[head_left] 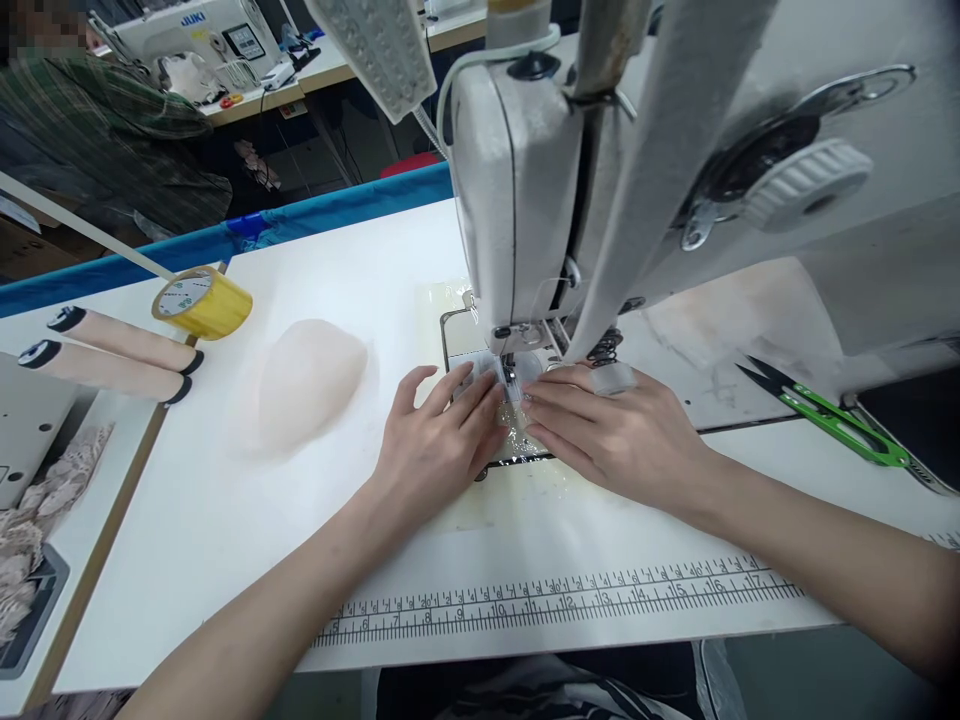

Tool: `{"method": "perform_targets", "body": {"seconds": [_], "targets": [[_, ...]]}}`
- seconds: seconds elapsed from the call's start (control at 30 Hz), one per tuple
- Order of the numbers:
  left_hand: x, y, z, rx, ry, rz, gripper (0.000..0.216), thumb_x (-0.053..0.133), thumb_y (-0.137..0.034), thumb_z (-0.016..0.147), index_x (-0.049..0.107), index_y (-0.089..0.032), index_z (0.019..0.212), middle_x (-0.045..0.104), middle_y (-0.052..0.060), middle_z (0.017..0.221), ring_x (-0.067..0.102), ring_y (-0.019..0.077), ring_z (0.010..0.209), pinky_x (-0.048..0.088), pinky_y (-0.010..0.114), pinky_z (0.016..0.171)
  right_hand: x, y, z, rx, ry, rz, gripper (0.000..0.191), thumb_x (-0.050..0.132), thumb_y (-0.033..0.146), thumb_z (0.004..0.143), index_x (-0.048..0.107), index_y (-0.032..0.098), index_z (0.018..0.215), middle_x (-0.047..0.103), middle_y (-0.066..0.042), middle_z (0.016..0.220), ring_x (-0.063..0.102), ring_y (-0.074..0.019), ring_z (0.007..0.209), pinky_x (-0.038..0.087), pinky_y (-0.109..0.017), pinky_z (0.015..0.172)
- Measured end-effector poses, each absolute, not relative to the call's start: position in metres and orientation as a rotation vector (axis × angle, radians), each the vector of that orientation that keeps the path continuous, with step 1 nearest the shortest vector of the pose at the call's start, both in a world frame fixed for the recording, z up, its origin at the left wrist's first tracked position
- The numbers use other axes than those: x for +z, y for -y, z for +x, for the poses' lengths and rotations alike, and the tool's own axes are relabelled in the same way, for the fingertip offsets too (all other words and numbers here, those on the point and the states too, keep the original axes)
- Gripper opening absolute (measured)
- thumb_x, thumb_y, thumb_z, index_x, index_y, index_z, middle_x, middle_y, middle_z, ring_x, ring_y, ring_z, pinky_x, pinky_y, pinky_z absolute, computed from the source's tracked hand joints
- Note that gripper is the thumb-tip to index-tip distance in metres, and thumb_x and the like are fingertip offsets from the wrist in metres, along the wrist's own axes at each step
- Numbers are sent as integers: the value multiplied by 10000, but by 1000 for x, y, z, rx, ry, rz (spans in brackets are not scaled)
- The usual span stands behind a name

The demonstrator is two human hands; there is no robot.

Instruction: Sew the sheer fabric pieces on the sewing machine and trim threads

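My left hand (448, 425) lies palm down just left of the needle area of a sewing machine (517, 210), its fingers stretched out and slightly spread. From the other side, my right hand (611, 430) rests with its fingers extended flat, the tips close to the presser foot (510, 370). A strip of white tape (613, 378) is wrapped round one right finger. Both sets of fingertips nearly meet around the foot. Any cloth under them is too hidden to make out. Clear, shiny film covers the plate below the foot. A pale beige moulded cup (311, 385) lies left of my left hand.
Green-handled thread snips (840, 420) lie at right beside a dark object. Yellow tape (202, 302) and two beige thread spools (112, 365) stand at left. A printed ruler (570, 605) runs along the front edge. Behind, a person (112, 140) sits near another sewing machine (195, 45).
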State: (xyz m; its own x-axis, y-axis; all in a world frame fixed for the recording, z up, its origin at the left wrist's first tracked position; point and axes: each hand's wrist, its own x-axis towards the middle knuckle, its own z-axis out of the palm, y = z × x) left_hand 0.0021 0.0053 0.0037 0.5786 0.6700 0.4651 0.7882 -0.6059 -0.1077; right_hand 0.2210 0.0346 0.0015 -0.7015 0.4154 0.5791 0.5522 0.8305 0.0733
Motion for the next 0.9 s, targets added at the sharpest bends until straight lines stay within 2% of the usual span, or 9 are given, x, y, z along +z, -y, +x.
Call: {"method": "perform_targets", "body": {"seconds": [0.13, 0.3, 0.53, 0.7, 0.9], "targets": [[3, -6, 2, -552, 1201, -2502, 276, 564, -251, 945, 641, -201, 1205, 710, 48, 1196, 642, 242, 1143, 372, 447, 1011, 2, -35, 221, -328, 2463, -726, 152, 595, 239, 938, 733, 177, 955, 756, -41, 949, 667, -185, 869, 508, -367, 892], [3, -9, 2, -512, 1239, -2503, 292, 545, -297, 961, 630, -193, 1219, 693, 47, 1231, 626, 244, 1173, 354, 458, 1045, 0, -37, 221, -361, 2475, -760, 155, 571, 260, 956, 723, 231, 955, 756, 1, 998, 670, -189, 900, 493, -376, 903], [4, -15, 1, -471, 1390, -2565, 356, 517, -341, 973, 596, -206, 1292, 650, 50, 1301, 574, 287, 1246, 338, 510, 1080, 0, -40, 219, -397, 2492, -794, 182, 563, 266, 966, 717, 187, 1022, 752, -28, 1030, 652, -209, 998, 442, -376, 968], [3, -16, 1, -422, 1452, -2580, 405, 471, -373, 989, 559, -185, 1337, 614, 53, 1351, 522, 295, 1303, 290, 521, 1123, -1, -42, 219, -439, 2494, -834, 235, 553, 318, 976, 714, 178, 1075, 760, -29, 998, 647, -208, 968, 386, -400, 1036], [2, -16, 1, -425, 1511, -2558, 452, 470, -392, 985, 526, -158, 1368, 598, 81, 1370, 499, 297, 1322, 274, 526, 1142, 0, -43, 222, -414, 2499, -886, 274, 503, 336, 999, 718, 200, 1100, 739, -38, 1087, 630, -211, 1048, 400, -403, 1042]]}}
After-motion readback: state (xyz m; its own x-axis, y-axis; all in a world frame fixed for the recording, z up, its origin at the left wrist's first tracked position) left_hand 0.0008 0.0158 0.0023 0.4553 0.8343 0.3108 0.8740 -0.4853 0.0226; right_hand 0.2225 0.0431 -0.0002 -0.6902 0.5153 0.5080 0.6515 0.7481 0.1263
